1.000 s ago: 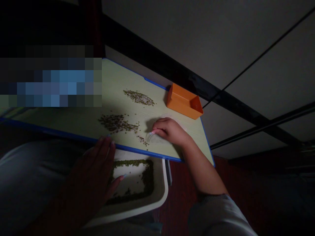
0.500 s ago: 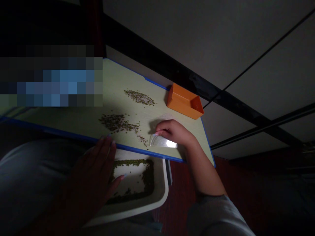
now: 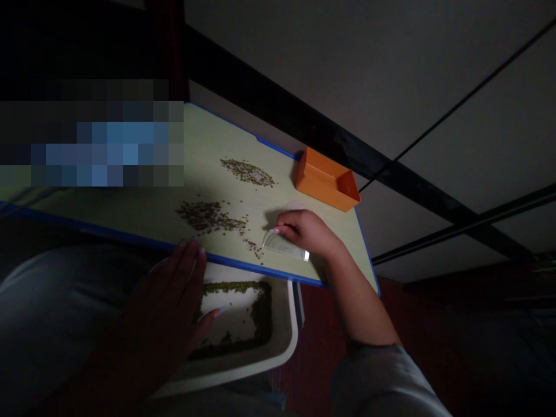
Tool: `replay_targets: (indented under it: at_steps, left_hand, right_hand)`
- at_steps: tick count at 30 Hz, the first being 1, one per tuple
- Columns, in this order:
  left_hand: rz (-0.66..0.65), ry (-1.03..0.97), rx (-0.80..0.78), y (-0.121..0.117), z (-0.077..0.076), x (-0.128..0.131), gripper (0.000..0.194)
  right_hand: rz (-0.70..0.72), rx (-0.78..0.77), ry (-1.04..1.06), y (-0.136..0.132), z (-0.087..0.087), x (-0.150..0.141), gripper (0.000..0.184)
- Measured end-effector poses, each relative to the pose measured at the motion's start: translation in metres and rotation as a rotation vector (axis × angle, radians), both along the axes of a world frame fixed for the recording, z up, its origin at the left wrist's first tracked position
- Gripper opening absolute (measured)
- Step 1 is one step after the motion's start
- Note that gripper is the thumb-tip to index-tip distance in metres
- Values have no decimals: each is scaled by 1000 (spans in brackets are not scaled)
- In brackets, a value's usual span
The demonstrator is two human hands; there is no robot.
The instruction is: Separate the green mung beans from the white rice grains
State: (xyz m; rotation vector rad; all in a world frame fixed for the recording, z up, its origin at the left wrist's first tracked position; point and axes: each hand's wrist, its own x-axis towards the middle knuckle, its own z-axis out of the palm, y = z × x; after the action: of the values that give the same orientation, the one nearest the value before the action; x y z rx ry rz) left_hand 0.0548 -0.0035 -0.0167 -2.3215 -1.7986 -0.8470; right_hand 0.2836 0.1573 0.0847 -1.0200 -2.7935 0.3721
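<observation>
My right hand [image 3: 302, 229] is closed on the top of a clear, half-round protractor [image 3: 286, 246], pinching it between thumb and fingers. The protractor is tilted over the board, its straight edge toward me. Just left of it lie a few stray seeds [image 3: 254, 248], and beyond them a darker pile of small seeds or beans [image 3: 211, 216]. Farther back is a second, paler green pile [image 3: 247, 172]. My left hand [image 3: 169, 307] has its fingers stretched out, fingertips at the board's near edge, above a white tub [image 3: 289, 341] holding green seeds.
The pale folding tabletop [image 3: 204, 130] has a blue rim. An orange box [image 3: 328, 178] stands at its back right corner, near light cabinet panels [image 3: 434, 104]. A pixelated patch [image 3: 108, 145] covers the left end. Dark reddish flooring [image 3: 315, 341] shows below.
My right hand has shifted slightly right with the protractor, which now tilts differently, and the bright glare on it has shrunk. My left hand keeps its place at the edge.
</observation>
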Motion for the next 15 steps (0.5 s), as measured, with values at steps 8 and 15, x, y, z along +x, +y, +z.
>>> replay_targets:
  at_steps: [8,15]
  left_hand:
    - [7,18,5,-1,3,1,79]
    - [-2,21,24,0,4,1,80]
  right_hand:
    - [99,-24,40,-3,-7,-6,30]
    - [94,-42,84,-4,-2,-5,28]
